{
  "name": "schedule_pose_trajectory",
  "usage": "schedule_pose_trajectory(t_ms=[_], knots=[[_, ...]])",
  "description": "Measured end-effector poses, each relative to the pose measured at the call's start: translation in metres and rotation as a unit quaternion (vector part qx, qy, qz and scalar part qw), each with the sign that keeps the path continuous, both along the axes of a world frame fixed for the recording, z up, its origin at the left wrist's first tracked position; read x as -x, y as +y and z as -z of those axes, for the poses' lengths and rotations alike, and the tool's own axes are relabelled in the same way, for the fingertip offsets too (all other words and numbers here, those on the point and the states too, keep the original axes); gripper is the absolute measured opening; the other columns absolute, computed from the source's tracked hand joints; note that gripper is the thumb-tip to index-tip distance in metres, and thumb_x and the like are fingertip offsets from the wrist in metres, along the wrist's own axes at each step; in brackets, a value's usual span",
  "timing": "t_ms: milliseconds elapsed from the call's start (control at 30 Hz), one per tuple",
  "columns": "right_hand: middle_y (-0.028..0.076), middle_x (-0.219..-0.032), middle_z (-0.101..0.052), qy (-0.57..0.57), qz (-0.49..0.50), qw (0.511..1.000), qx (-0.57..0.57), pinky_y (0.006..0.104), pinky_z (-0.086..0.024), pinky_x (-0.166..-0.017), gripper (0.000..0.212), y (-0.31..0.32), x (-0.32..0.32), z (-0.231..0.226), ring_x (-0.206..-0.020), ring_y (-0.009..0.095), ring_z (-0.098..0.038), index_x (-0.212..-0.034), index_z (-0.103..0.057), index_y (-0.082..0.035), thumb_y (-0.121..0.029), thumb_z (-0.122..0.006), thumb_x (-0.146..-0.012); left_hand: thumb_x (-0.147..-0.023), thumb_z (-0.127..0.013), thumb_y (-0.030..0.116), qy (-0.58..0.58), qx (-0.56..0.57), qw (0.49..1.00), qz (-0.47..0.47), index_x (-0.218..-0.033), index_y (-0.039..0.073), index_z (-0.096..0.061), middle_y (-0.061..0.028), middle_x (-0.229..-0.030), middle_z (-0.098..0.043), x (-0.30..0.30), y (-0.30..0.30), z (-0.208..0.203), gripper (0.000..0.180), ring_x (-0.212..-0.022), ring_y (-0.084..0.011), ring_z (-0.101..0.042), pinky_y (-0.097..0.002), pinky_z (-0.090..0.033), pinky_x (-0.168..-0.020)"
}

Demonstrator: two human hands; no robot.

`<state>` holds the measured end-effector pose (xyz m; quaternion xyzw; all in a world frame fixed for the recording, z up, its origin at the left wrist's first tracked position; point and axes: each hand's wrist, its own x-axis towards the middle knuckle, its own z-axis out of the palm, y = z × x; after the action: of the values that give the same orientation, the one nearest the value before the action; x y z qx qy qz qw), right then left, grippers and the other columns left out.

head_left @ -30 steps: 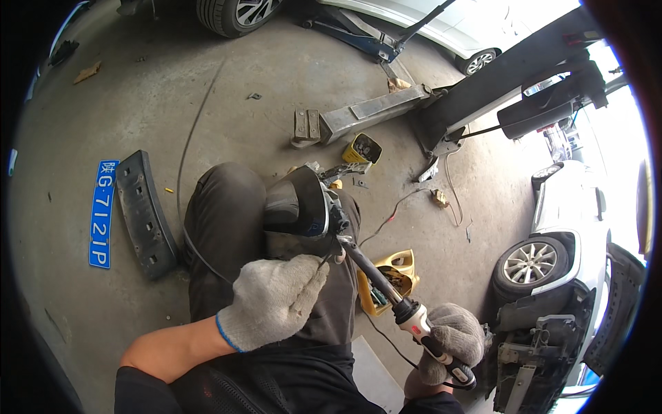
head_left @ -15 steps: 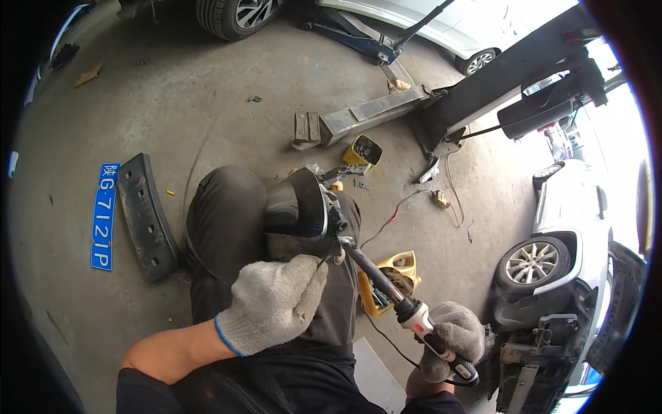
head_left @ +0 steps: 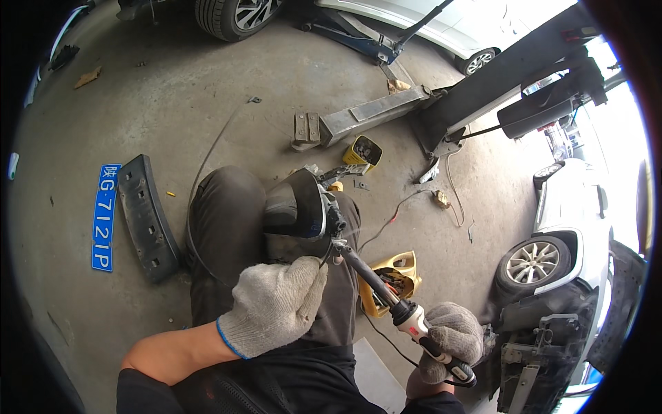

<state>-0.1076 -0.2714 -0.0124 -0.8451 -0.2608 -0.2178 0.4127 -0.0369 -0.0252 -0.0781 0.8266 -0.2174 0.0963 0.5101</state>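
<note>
My left hand (head_left: 276,303), in a grey knitted glove, pinches a thin black rod whose short end meets the workpiece. A dark curved shell (head_left: 293,207) with a jagged bracket edge, resembling a car side-mirror housing, rests across my thighs. My right hand (head_left: 452,341), gloved too, is wrapped round the white and black handle of a hot-air welding gun (head_left: 412,321). Its long metal tube points up-left, the nozzle close to the rod's end and the shell's lower right edge. A faint wisp like smoke shows there. The exact contact point is too small to make out.
A cut-open yellow jug (head_left: 407,261) with tools stands right of my legs; a yellow tub (head_left: 363,150) lies beyond. Left are a black plate holder (head_left: 146,217) and blue licence plate (head_left: 103,217). A lift arm (head_left: 376,114), cables and parked cars surround the floor.
The gun's handle has shifted slightly left and down in my right hand. A wisp now shows near the nozzle. The long black strand over my left knee has moved. My left hand has barely moved.
</note>
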Motion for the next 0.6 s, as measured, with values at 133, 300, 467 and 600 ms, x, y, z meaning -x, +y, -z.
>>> schedule_pose_trajectory(t_ms=[133,300,467,600], knots=[[0.011,-0.068,-0.064,0.001,-0.018,1.000,0.014,0.0360,-0.052,-0.054,0.034,0.000,-0.003,-0.003,-0.056,0.028,-0.064,-0.082,-0.068,-0.003,-0.029,-0.085,-0.068,-0.092,-0.066,0.005,0.012,0.013,1.000,0.002,-0.081,-0.002,-0.063,-0.0160,-0.059,-0.057,0.000,-0.001,-0.001,0.013,-0.049,-0.0305,-0.061,-0.0358,-0.046,-0.044],[0.010,-0.070,-0.065,0.020,0.031,0.999,0.000,0.0381,-0.051,-0.057,0.027,0.001,0.008,-0.001,-0.059,0.028,-0.064,-0.081,-0.070,-0.006,-0.021,-0.083,-0.062,-0.094,-0.066,0.006,0.053,0.042,0.997,0.020,-0.084,-0.002,-0.065,-0.0159,-0.059,-0.057,0.001,0.000,-0.004,0.013,-0.049,-0.0298,-0.061,-0.0353,-0.045,-0.044],[0.008,-0.075,-0.066,0.050,0.075,0.996,-0.003,0.0408,-0.050,-0.063,0.030,0.001,0.015,0.003,-0.066,0.029,-0.065,-0.085,-0.075,-0.010,-0.019,-0.082,-0.058,-0.094,-0.065,0.006,0.033,0.052,0.998,0.012,-0.086,-0.002,-0.066,-0.0161,-0.058,-0.057,0.000,-0.001,-0.003,0.012,-0.049,-0.0292,-0.062,-0.0355,-0.046,-0.045],[0.009,-0.072,-0.065,0.036,0.035,0.999,-0.018,0.0391,-0.051,-0.059,0.030,0.001,0.009,0.001,-0.062,0.029,-0.065,-0.083,-0.072,-0.008,-0.026,-0.083,-0.063,-0.094,-0.065,0.005,0.021,0.065,0.997,0.019,-0.088,-0.003,-0.066,-0.0166,-0.062,-0.059,0.000,-0.003,-0.001,0.010,-0.051,-0.0297,-0.063,-0.0353,-0.047,-0.046]])
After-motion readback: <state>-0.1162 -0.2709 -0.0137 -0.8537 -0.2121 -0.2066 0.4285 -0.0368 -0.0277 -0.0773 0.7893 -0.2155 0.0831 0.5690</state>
